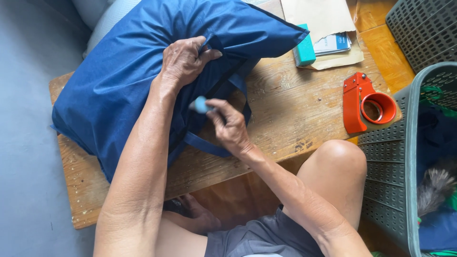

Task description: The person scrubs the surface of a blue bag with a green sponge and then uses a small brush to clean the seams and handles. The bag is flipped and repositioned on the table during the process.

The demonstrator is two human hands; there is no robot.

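The blue bag (119, 71) is big, soft and puffy, made of thin shiny cloth with lots of little wrinkles. It lies on the wooden table (285, 109), and its long side runs from the near left corner up to the far right, where its pointy corner sticks out. There is one bag. Two flat blue straps (209, 145) hang from it in loops.

My left hand (183, 59) is on top of the bag and squeezes a fold of the cloth tight. My right hand (228, 126) is just beside the bag, over the straps. It pinches one small light blue thing (201, 104) between thumb and fingers. The thing is blurry, so I cannot tell what it is.

The table is old brown wood, rough, with pale spots.

To the right of the bag sits one orange tape holder (366, 104) with a round ring. Past the bag's pointy corner lie one little teal box (303, 50) and some brown paper (323, 19). Far to the right of the bag stand two grey plastic baskets (395, 181) full of tiny holes.
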